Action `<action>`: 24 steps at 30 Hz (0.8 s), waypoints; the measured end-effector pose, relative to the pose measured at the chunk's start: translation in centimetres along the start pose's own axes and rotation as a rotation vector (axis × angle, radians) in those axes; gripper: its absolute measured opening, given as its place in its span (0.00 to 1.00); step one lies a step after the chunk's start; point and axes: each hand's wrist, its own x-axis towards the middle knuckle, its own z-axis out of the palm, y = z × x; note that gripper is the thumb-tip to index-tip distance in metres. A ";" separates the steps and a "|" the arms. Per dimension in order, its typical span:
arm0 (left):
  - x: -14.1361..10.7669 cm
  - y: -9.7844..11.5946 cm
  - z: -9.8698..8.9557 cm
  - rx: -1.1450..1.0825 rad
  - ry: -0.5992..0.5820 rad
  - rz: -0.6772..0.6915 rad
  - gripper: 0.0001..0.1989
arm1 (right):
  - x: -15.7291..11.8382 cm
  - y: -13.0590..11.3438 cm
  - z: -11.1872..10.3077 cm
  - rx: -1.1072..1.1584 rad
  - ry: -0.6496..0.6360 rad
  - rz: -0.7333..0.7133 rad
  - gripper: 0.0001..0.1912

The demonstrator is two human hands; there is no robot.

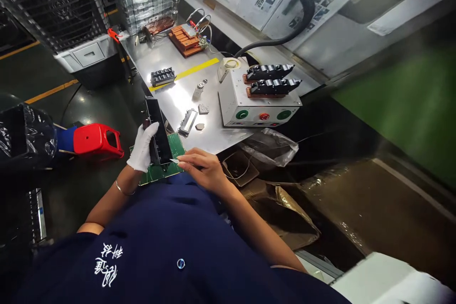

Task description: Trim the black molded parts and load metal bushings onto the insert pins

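Note:
My left hand (143,147), in a white glove, grips a long black rectangular part (160,135) tilted over a green mat (174,145). Its thumb lies across the part's face. My bare right hand (203,166) pinches a small pointed blade (174,160), whose tip is at the part's lower corner; I cannot tell whether they touch. On the metal table beyond lie a module with a pale strip (187,122), a small flat grey piece (200,127), a square grey piece (203,109) and a small upright bottle (198,90).
At the table's right stands a white control box (260,104) with buttons, two black ribbed parts (272,86) on top. Farther back are a black module (163,76) and a copper-coloured fixture (185,40). A red stool (98,141) is at the left, a plastic bag (272,147) at the right.

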 end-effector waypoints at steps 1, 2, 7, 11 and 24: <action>0.0 0.0 -0.1 0.018 -0.007 0.008 0.21 | 0.1 0.1 0.0 -0.005 -0.019 -0.009 0.06; -0.1 -0.1 -0.2 0.049 -0.017 0.019 0.21 | 0.3 0.2 -0.1 -0.008 -0.032 -0.014 0.06; -1.2 -0.3 -0.3 0.229 -0.118 0.002 0.24 | 2.2 1.7 -0.8 -0.026 0.012 -0.007 0.08; -2.1 -0.4 -0.4 0.312 -0.269 -0.068 0.26 | 4.5 3.3 -1.8 -0.082 0.103 0.004 0.09; -2.1 1.2 -4.3 0.278 -0.640 -0.593 0.23 | 5.7 1.5 -6.6 -0.120 -0.183 -0.078 0.09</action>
